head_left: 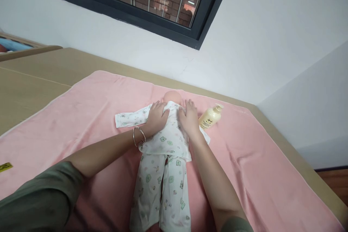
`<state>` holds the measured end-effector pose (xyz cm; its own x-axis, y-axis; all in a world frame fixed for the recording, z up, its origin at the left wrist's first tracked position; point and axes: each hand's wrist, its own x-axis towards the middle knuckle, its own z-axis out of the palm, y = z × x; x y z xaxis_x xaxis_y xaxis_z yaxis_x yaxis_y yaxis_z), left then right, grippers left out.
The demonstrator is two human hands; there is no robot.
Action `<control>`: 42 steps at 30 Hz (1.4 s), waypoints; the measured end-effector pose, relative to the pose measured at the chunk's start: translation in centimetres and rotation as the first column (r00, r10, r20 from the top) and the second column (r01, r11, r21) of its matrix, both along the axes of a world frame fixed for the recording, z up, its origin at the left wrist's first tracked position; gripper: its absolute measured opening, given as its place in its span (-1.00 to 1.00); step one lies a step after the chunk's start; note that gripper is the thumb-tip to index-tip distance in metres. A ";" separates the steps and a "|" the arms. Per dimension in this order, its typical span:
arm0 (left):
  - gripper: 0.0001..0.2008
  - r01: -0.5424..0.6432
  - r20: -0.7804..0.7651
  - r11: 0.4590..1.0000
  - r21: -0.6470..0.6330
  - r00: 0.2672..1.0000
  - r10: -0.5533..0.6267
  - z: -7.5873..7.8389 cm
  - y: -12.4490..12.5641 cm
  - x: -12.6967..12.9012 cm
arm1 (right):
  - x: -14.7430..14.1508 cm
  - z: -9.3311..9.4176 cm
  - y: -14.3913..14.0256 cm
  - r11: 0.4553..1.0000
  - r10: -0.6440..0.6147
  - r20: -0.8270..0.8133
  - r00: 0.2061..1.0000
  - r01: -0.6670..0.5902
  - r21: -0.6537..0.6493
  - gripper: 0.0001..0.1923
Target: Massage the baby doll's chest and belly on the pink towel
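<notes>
Both hands — left hand [157,117], right hand [189,116] — lie flat, fingers spread, on doll [165,141]; bottle [210,117] label unreadable

Left of the doll [163,159] the pink blanket [81,116] lies bare, open for a hand well out to its edge. On the right a lotion bottle [210,116] lies just beside the right hand [189,117], narrowing the way there; beyond it the blanket is open toward the wall [272,61].
</notes>
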<state>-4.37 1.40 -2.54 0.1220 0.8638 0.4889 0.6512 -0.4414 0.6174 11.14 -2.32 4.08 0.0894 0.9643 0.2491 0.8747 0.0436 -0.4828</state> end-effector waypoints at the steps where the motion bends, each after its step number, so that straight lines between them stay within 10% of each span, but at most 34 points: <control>1: -0.57 0.003 0.013 1.000 0.000 1.000 -0.003 -0.1 0.0 0.0 | -0.4 0.0 -0.3 0.999 0.008 0.005 1.000 -0.008 0.049 -0.36; 7: -0.54 0.014 0.010 1.000 0.007 1.000 -0.014 -0.2 0.1 -0.1 | -2.1 -1.2 -0.8 0.980 0.193 0.060 0.979 -0.189 -0.059 -0.41; 24: -0.60 0.039 -0.008 0.999 -0.005 0.999 -0.039 0.2 0.1 -0.2 | -1.6 -1.5 -0.6 0.986 0.102 -0.033 0.994 -0.097 0.132 -0.35; 33: -0.53 0.017 0.007 1.000 -0.014 1.000 -0.017 0.6 -0.2 0.0 | -2.0 -2.9 -0.2 0.986 0.168 0.010 0.986 -0.168 -0.010 -0.43; 42: -0.43 0.172 0.108 0.984 -0.053 0.980 -0.166 3.8 -2.3 1.0 | 0.4 2.2 -1.5 0.986 0.128 -0.255 0.958 -0.096 0.133 -0.38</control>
<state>-3.41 -0.90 1.30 0.2208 0.8641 0.4524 0.5022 -0.4984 0.7067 11.59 -3.82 6.27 0.0601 0.9371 0.3438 0.7042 0.2042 -0.6799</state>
